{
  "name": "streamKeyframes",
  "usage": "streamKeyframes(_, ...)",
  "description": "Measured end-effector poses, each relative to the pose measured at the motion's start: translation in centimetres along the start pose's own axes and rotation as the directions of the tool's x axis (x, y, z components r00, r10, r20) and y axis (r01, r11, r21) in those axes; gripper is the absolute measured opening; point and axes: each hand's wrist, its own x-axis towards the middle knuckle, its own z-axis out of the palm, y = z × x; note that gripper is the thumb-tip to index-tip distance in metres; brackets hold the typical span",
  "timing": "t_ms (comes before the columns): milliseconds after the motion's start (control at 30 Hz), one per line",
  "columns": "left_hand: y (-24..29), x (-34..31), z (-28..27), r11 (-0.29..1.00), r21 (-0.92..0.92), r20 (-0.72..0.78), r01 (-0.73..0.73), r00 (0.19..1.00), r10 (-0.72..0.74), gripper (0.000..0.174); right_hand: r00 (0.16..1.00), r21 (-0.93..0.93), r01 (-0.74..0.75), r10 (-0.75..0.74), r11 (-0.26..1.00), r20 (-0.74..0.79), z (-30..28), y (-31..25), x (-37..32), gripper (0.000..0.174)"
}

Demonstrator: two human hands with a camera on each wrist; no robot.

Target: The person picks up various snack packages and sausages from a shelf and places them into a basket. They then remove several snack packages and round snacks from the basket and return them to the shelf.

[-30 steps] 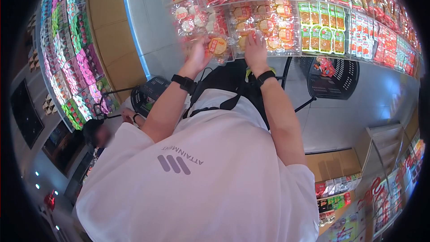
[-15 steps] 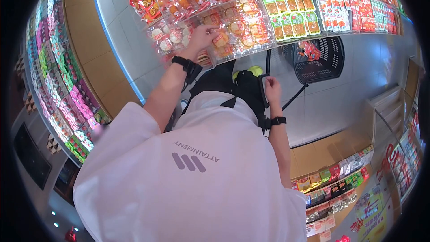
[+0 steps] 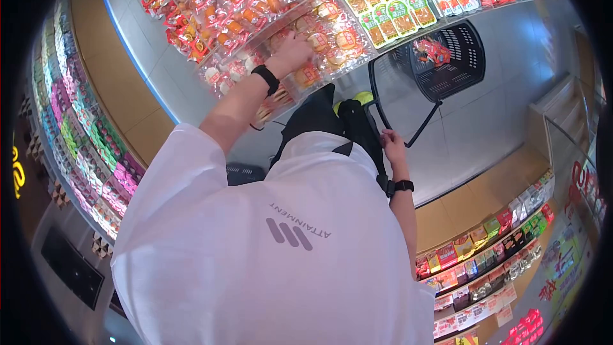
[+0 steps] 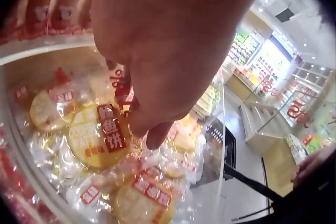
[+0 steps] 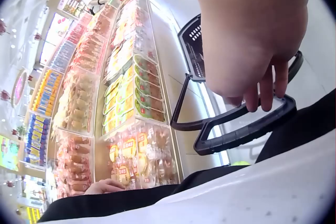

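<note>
My left hand reaches into a clear bin of round snack cakes in plastic packets. In the left wrist view its bent fingertips are right at the edge of a yellow round cake packet with a red label; I cannot tell whether they pinch the wrapper. Another yellow cake packet lies just below. My right hand hangs low beside my right leg with loosely curled fingers and nothing in it. Beyond those fingers, in the right wrist view, is a black basket handle.
A black shopping basket with red packets inside stands on the floor at right. Bins of sausage-like snacks and green packets adjoin the cake bin. A stocked shelf curves along the left, another lies lower right.
My left hand has moved from the white-cake side, where it held a cake packet, over to the yellow cakes. My right hand has left the bin and dropped beside my leg.
</note>
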Motion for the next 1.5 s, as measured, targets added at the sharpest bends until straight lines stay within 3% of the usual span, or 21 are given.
streamKeyframes(67,0.8,0.1,1.6,0.998,0.068,-0.071,-0.007,0.997,0.012,0.016,1.000,-0.113,0.019,-0.021,0.993,-0.013,-0.9,1.0,0.6,0.023)
streamKeyframes(133,1.5,-1.1,2.5,0.981,-0.149,-0.279,0.122,0.947,-0.160,0.025,0.997,-0.120,0.058,-0.064,0.991,-0.048,-0.8,3.1,1.3,0.037)
streamKeyframes(167,1.8,-1.6,2.6,0.982,-0.148,-0.283,0.114,0.947,-0.152,0.025,0.997,-0.117,0.055,-0.062,0.992,-0.056,-1.0,3.3,1.1,0.037)
streamKeyframes(233,2.5,-2.4,2.5,0.909,-0.213,-0.141,0.359,0.909,-0.392,0.042,0.990,-0.166,-0.071,0.090,0.984,0.112,-1.4,1.5,-0.3,0.048)
streamKeyframes(433,2.9,-2.7,3.4,0.861,-0.255,-0.106,0.441,0.872,-0.478,0.054,0.919,-0.223,-0.182,0.247,0.958,0.308,-3.5,1.2,-0.6,0.056)
streamKeyframes(500,3.5,-2.3,3.5,0.853,-0.189,-0.263,0.486,0.812,-0.521,0.060,0.927,-0.179,-0.186,0.233,0.966,0.294,-3.9,1.7,-0.6,0.055)
streamKeyframes(533,4.3,-2.3,2.1,0.841,-0.203,-0.217,0.502,0.814,-0.538,0.062,0.940,-0.207,-0.107,0.167,0.972,0.297,-4.1,2.9,0.0,0.053)
streamKeyframes(600,6.8,-2.1,0.4,0.867,-0.252,-0.298,0.430,0.818,-0.492,0.061,0.973,-0.273,0.092,-0.028,0.958,0.230,-4.0,6.4,1.8,0.045)
streamKeyframes(667,10.5,-1.4,-0.3,0.890,-0.314,-0.382,0.331,0.814,-0.438,0.060,0.982,-0.153,0.090,-0.061,0.984,0.181,-4.9,7.9,2.6,0.041)
streamKeyframes(733,15.0,-0.2,0.2,0.786,-0.504,-0.028,0.359,0.902,-0.430,0.058,0.989,0.020,0.024,-0.027,1.000,0.143,-6.4,7.9,2.7,0.035)
streamKeyframes(800,21.4,1.5,1.1,0.523,-0.633,0.250,0.571,0.790,-0.559,0.066,0.993,0.097,0.022,-0.033,0.995,0.111,-8.4,7.9,2.0,0.033)
streamKeyframes(833,23.6,2.8,2.9,0.523,-0.629,0.248,0.575,0.786,-0.566,0.066,0.996,0.160,0.011,-0.025,0.987,0.085,-9.7,8.8,2.1,0.032)
streamKeyframes(900,28.7,4.1,7.7,0.072,-0.813,0.359,0.578,0.594,-0.720,0.082,0.991,0.204,0.068,-0.090,0.977,0.100,-12.3,13.2,3.0,0.032)
streamKeyframes(933,32.4,4.9,6.6,0.010,-0.847,0.293,0.531,0.483,-0.825,0.092,0.993,0.182,0.044,-0.063,0.982,0.100,-13.9,14.7,2.8,0.033)
streamKeyframes(967,34.3,5.1,6.6,0.010,-0.850,0.289,0.526,0.484,-0.826,0.092,0.995,0.154,0.025,-0.039,0.988,0.089,-15.8,15.9,2.8,0.035)
streamKeyframes(1033,36.3,6.9,8.4,-0.271,-0.891,0.379,0.364,0.270,-0.885,0.091,0.993,0.156,-0.014,-0.005,0.988,0.121,-19.9,20.3,2.9,0.035)
streamKeyframes(1067,35.6,7.6,14.3,-0.130,-0.871,0.229,0.473,0.158,-0.961,0.084,0.995,0.111,-0.038,0.027,0.993,0.098,-22.1,22.6,3.0,0.034)
streamKeyframes(1167,35.8,6.7,12.0,-0.400,-0.852,0.487,0.339,0.231,-0.842,0.080,0.978,0.180,-0.209,0.203,0.961,0.054,-29.0,27.2,1.2,0.031)
streamKeyframes(1300,35.3,6.2,7.5,-0.331,-0.926,0.368,0.183,0.239,-0.899,0.078,0.916,0.020,-0.401,0.400,0.916,0.036,-36.5,31.0,3.2,0.030)
streamKeyframes(1367,34.9,5.2,6.0,-0.193,-0.960,0.239,0.204,0.234,-0.942,0.078,0.985,-0.351,-0.173,0.157,0.920,-0.072,-39.0,31.8,6.5,0.027)
streamKeyframes(1500,36.1,3.4,5.6,-0.224,-0.928,0.277,0.297,0.151,-0.949,0.076,0.993,-0.480,0.115,-0.093,0.870,0.070,-41.2,19.7,13.6,0.032)
